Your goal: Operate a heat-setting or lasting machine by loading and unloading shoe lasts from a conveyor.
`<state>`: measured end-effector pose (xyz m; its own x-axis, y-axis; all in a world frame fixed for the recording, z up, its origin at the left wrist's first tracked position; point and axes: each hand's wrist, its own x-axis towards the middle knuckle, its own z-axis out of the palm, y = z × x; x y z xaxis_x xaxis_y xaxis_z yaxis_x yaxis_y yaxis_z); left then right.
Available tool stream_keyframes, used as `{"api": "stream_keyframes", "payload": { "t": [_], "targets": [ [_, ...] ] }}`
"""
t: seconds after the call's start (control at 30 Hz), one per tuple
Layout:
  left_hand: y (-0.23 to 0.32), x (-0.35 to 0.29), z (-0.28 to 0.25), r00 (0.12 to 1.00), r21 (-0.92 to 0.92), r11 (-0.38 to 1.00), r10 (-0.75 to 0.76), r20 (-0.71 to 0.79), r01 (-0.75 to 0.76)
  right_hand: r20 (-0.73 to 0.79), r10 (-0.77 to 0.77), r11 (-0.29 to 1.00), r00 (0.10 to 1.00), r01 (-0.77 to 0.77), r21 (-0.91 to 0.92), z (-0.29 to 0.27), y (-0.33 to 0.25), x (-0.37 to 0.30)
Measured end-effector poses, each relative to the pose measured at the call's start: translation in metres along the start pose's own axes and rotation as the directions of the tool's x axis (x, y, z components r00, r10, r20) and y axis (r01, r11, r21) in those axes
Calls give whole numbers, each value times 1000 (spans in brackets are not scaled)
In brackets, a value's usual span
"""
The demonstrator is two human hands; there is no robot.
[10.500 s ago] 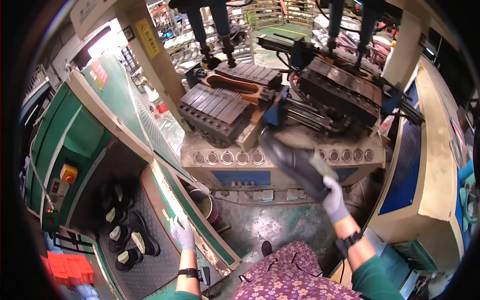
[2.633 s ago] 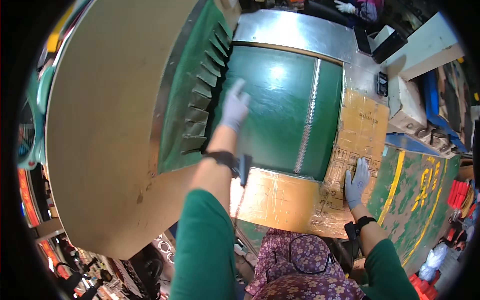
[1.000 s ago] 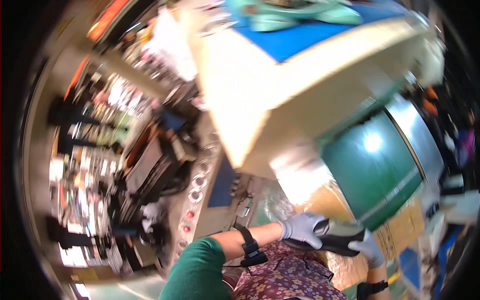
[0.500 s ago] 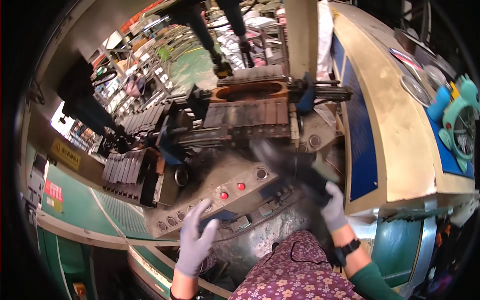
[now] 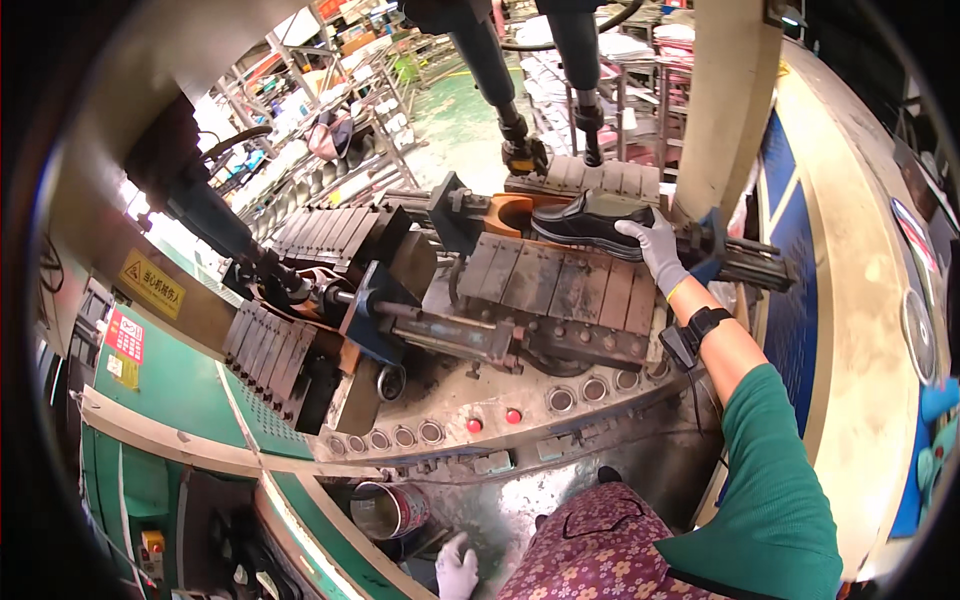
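While the black shoe (image 5: 572, 224) sits at the orange cradle (image 5: 512, 214) btwn metal blocks (image 5: 550, 285), R hand (image 5: 655, 250) grips its heel end; level shoe, fingertips high prob. best. L hand (image 5: 457, 568), nr bucket (image 5: 412, 508), looks empty, loosely parted.

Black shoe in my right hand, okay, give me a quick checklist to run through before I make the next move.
1. Shoe gripped: ok; the right hand holds the black shoe at its heel end, toe pointing left.
2. Shoe seated in the orange cradle: cannot tell; the shoe hides much of it.
3. Right hand away from the machine: not ok; it is at the slatted blocks.
4. Left hand away from the machine: ok; it is low, near the bucket.
5. Red buttons untouched: ok; neither hand is on them.
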<state>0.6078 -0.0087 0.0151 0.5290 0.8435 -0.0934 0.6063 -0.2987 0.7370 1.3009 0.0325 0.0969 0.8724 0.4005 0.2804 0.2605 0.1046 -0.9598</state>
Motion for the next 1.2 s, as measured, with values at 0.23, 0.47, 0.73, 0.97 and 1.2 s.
{"api": "stream_keyframes", "payload": {
  "t": [0.23,0.47,0.73,0.97,1.2],
  "targets": [
    [-91,-106,66,863,-516,717,-495,97,469,186,7,997,982,-21,70,34,43,56],
    [-85,-103,108,631,-704,347,-753,185,620,231,19,982,973,-61,177,46,86,91],
    [-71,-80,118,607,-719,315,-773,184,620,464,107,990,879,-49,-134,32,97,106],
    [-68,-84,117,625,-718,335,-761,176,610,481,146,956,864,3,-294,18,101,111],
    [-61,-59,76,913,-150,916,-390,-119,371,422,121,521,898,305,-798,14,88,90]
  ]
}}
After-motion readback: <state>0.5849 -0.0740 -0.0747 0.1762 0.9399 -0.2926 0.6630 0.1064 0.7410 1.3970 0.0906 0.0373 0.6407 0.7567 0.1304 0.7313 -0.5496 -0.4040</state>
